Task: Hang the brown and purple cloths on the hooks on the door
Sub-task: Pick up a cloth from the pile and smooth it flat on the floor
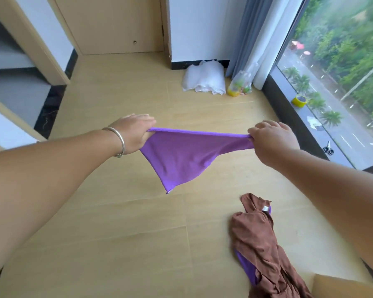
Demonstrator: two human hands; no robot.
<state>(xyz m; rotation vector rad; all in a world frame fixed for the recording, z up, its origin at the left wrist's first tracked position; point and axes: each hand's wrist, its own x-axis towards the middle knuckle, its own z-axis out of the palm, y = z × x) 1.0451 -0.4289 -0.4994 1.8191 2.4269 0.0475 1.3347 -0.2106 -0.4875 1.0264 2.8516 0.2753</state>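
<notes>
A purple cloth (181, 155) is stretched in the air between my two hands, its lower corner hanging down over the floor. My left hand (134, 132) grips its left top corner and my right hand (271, 138) grips the right top corner. On the floor at the lower right lies a crumpled brown cloth (261, 246) with another purple cloth (247, 269) partly under it. A wooden door (112, 22) stands straight ahead at the far end; no hooks show on its visible lower part.
A white plastic bag (205, 79) and a clear bag with yellow and green items (239, 87) lie by the grey curtain (246, 35). A yellow tape roll (299, 100) and scissors (328, 149) sit on the window sill. A cardboard edge (349, 287) is at the bottom right.
</notes>
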